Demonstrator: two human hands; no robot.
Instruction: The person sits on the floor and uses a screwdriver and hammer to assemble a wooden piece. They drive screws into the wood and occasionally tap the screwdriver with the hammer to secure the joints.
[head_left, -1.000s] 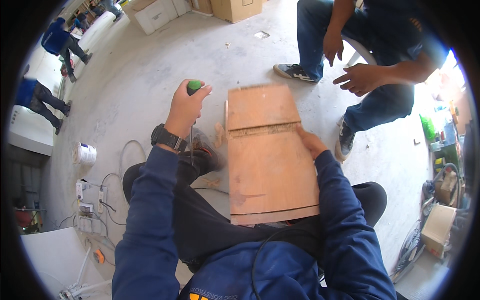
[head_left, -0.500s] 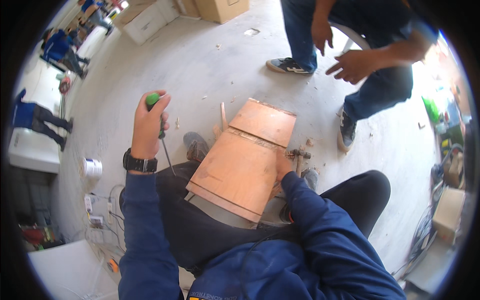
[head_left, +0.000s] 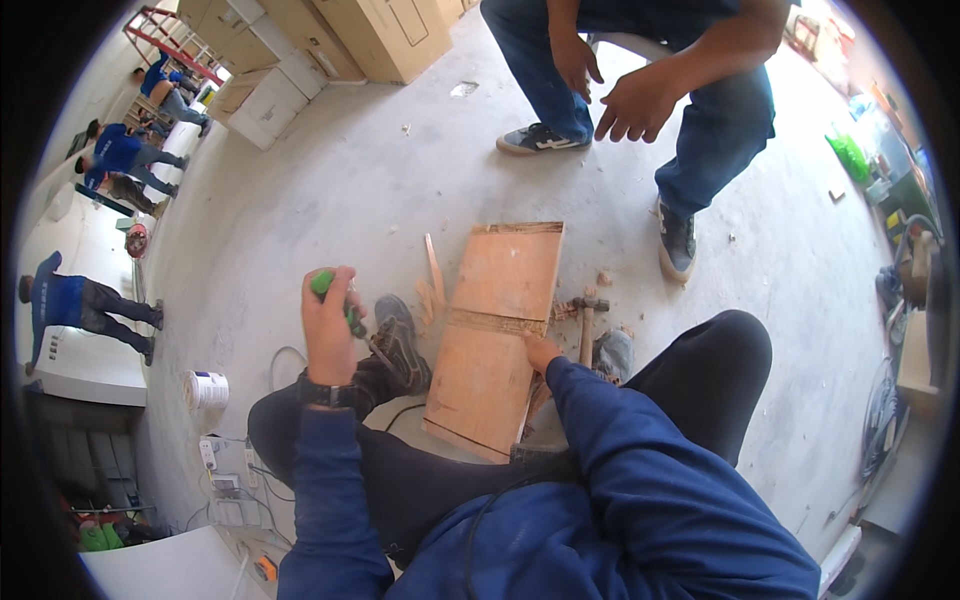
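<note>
My left hand [head_left: 330, 335] is wrapped round a screwdriver [head_left: 356, 324] with a green and black handle. Its thin shaft points down and to the right, clear of the wood. Between my legs rests a wooden board [head_left: 485, 370] with a rough, splintered groove across its middle and another along its far edge. My right hand [head_left: 542, 353] grips the board's right edge near the middle groove; some of its fingers are hidden. Just right of that hand, a hammer [head_left: 587, 335] with a wooden handle lies on the floor.
Wood splinters [head_left: 432, 270] and chips lie around the board. Opposite me sits another person, hands [head_left: 640, 100] hanging between the knees. A white bucket [head_left: 205, 389] and power strips with cables [head_left: 225, 480] are at left. Cardboard boxes [head_left: 385, 40] stand at the back.
The board has turned more upright in view and lies lower between my legs. My left hand has come down and right with the screwdriver, nearer the board. My right hand stays on its edge.
</note>
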